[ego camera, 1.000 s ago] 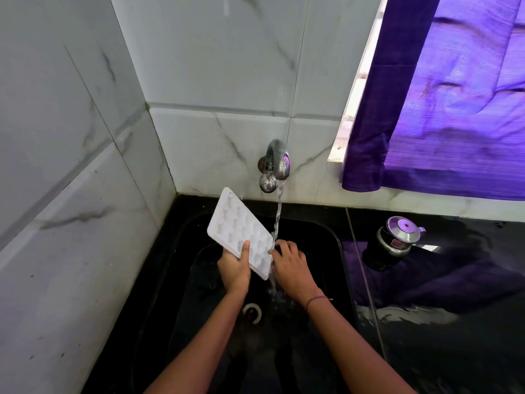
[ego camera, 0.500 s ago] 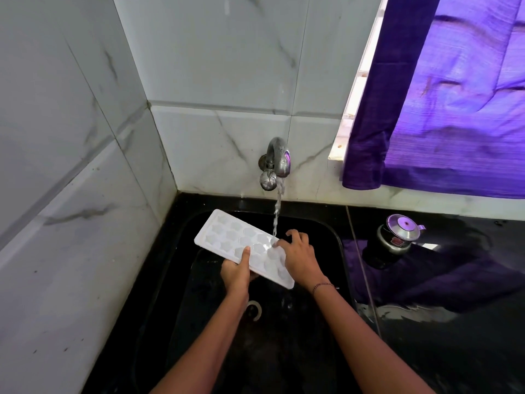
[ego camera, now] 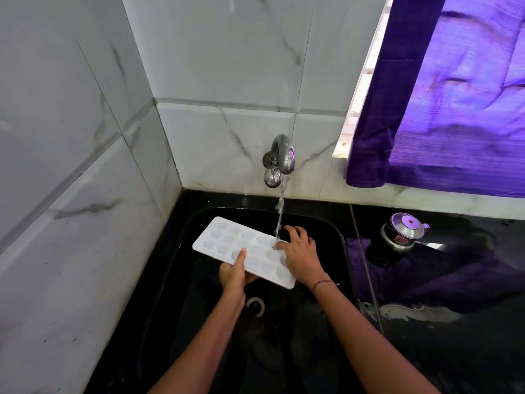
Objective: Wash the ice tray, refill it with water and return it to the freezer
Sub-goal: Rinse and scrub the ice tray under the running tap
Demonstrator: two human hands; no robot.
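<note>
A white ice tray (ego camera: 227, 240) with several moulded cells lies nearly flat, cells up, over the black sink (ego camera: 326, 223). My left hand (ego camera: 234, 273) grips its near long edge, thumb on top and fingers underneath. My right hand (ego camera: 301, 255) rests on the tray's right end, fingers spread and fingertips in the cells. Water runs from the chrome wall tap (ego camera: 279, 160) and lands on the tray just left of my right fingers.
The sink drain (ego camera: 255, 305) lies below the tray. A steel pressure cooker lid (ego camera: 406, 226) stands on the wet black counter to the right. A purple curtain (ego camera: 454, 109) hangs at the upper right. Marble-tiled walls (ego camera: 71, 194) close the left and back.
The tray has gone from tilted steeply on edge to nearly flat with its cells up. My right hand moved from beside the tray onto its right end, under the stream.
</note>
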